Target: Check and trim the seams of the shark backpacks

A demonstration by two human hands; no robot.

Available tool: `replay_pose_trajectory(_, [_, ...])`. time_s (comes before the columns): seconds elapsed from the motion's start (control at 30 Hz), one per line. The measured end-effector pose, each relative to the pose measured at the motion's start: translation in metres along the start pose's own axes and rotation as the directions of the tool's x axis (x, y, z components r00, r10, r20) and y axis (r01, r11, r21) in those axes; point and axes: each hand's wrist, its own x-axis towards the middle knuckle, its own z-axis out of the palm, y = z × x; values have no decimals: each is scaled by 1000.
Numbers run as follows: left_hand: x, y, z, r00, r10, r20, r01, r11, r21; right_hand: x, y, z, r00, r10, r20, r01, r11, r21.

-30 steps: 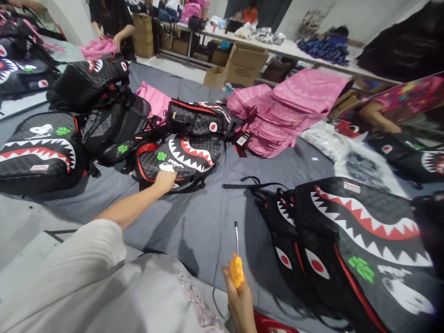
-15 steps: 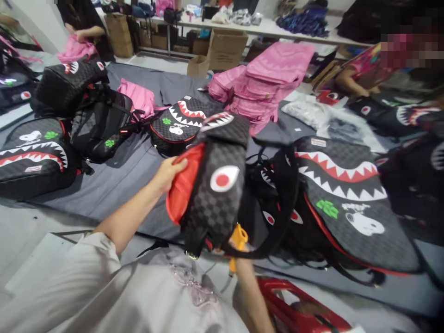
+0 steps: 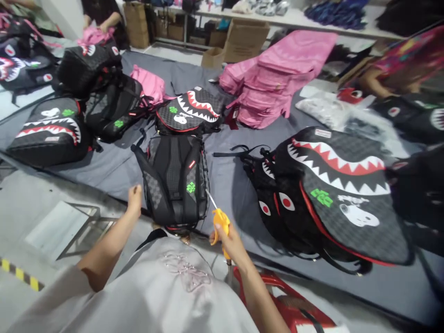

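Observation:
A dark checkered backpack lies on the grey cloth in front of me, its padded back and shoulder straps facing up. My left hand is just left of it, fingers curled in, with nothing visible in them. In my right hand is a yellow air blow gun, gripped by its handle. Its thin metal nozzle points up and left, close to the backpack's right side. Behind this backpack lies a shark-mouth backpack. To the right, a larger shark-mouth backpack rests with red-eyed black pieces beside it.
More dark backpacks are grouped at the left. Pink backpacks are piled at the back, near a cardboard box. Co-workers handle bags at the far left and right. A red plastic stool stands below the table edge.
The backpack my left hand held up by its red lining now lies back side up on the cloth. My left hand has let go and moved left. The blow gun has come into full view.

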Motion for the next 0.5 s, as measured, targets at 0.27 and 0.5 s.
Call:
replay_pose_trajectory(0.27, [-18,-8,30,958,287,19,-255,818,516,2,-23,25,997,-5,80,13,996,-94])
replay_pose_trajectory(0.5, [-35,-26,40,896,363,258,-424,523,739,41,-47,62,997,-31,71,47,968,-246])
